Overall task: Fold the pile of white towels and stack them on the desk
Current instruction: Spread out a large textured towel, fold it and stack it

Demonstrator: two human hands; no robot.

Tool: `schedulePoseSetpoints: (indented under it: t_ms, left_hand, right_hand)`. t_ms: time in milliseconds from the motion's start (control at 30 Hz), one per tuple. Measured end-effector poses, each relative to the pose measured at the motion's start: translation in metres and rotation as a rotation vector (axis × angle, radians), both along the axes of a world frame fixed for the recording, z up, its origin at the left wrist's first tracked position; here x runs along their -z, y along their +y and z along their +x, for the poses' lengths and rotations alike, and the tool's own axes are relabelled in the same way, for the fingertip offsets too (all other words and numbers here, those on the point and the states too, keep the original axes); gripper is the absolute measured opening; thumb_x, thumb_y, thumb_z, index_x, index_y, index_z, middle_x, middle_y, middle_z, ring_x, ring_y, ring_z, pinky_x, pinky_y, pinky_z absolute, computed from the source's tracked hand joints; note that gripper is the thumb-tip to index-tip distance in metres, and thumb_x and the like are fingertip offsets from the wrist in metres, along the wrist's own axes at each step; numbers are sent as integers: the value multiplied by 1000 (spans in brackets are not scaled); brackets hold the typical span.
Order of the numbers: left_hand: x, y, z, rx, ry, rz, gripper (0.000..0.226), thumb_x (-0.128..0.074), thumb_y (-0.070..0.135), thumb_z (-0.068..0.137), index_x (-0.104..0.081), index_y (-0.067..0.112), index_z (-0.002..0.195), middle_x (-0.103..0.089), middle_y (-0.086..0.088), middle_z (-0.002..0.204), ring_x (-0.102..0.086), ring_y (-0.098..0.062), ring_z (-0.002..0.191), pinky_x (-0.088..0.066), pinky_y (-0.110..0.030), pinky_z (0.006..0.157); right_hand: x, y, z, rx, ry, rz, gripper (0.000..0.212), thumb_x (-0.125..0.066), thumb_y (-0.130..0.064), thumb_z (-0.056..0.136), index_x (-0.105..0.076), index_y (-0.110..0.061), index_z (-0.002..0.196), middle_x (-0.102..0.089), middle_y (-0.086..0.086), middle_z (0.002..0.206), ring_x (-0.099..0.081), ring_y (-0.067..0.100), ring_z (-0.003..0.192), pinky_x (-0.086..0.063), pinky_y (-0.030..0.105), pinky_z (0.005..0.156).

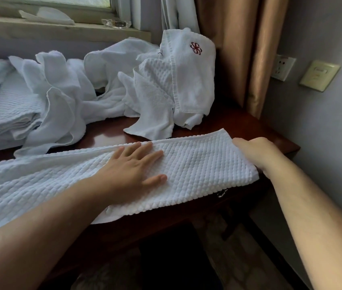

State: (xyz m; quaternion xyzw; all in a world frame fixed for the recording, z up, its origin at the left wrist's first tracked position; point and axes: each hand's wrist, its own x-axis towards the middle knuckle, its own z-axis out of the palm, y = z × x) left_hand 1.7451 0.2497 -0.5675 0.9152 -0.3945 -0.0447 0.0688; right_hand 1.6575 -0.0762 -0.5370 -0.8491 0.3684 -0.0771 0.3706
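A long white waffle-textured towel (197,164), folded lengthwise, lies across the front of the dark wooden desk (239,122). My left hand (132,164) presses flat on its middle with fingers spread. At the towel's right end my right hand (258,153) grips the edge, fingers curled under it. Behind lies a loose pile of white towels (94,80); one on the right stands crumpled with a red embroidered logo (196,48). A stack of folded towels (8,109) sits at the left.
A window sill (61,30) with a glass ashtray (116,23) runs behind the desk. Tan curtains (249,49) hang at the right, by a grey wall with a socket (282,66) and a switch (319,75). The desk's right edge is just beyond my right hand.
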Motion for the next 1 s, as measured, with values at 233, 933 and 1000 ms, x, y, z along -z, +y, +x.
schedulePoseSetpoints:
  t_ms: [233,933,1000]
  left_hand:
    - [3,-2,-2,-1,-27,-17,87,-7,86,82,-5,45,158,2,9,169,9,-12,154,5,-43,125]
    - [-1,-13,17,-133,18,-53,79,-9,80,86,-9,48,157,-1,12,169,6,-13,155,3,-45,125]
    - [1,-19,18,-180,2,-68,75,-12,76,90,-10,44,158,-1,9,169,4,-15,155,4,-43,125]
  right_hand:
    - [31,7,-27,9,-210,-124,24,-59,-36,95,-66,-23,77,-69,-1,83,-62,14,77,-44,28,58]
    - [-8,21,79,-45,299,-431,51,-36,-48,107,-57,-7,129,-62,10,106,-61,25,84,-48,36,68]
    - [-4,17,86,-43,222,-520,44,-38,-48,106,-59,-13,122,-63,7,105,-61,24,85,-45,36,65]
